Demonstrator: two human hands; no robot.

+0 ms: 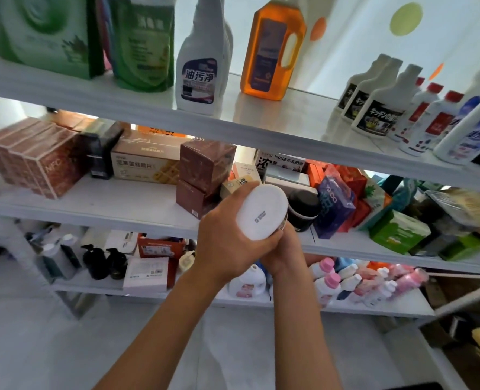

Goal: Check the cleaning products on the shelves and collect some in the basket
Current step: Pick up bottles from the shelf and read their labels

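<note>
I face white shelves [137,204] against a pale wall with coloured dots. At centre, my left hand [227,243] and right hand [285,254] hold a white bottle [264,211], base toward me, fingers of both curled round it, in front of the middle shelf's edge. At 12 o'clock stand a spray bottle [199,71] and an amber jug [272,49]. Bare floor [64,347] lies open at 7 o'clock.

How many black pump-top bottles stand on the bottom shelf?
2: one black pump-top bottle at the left, its twin touching its right side. Others may be hidden behind.
</note>
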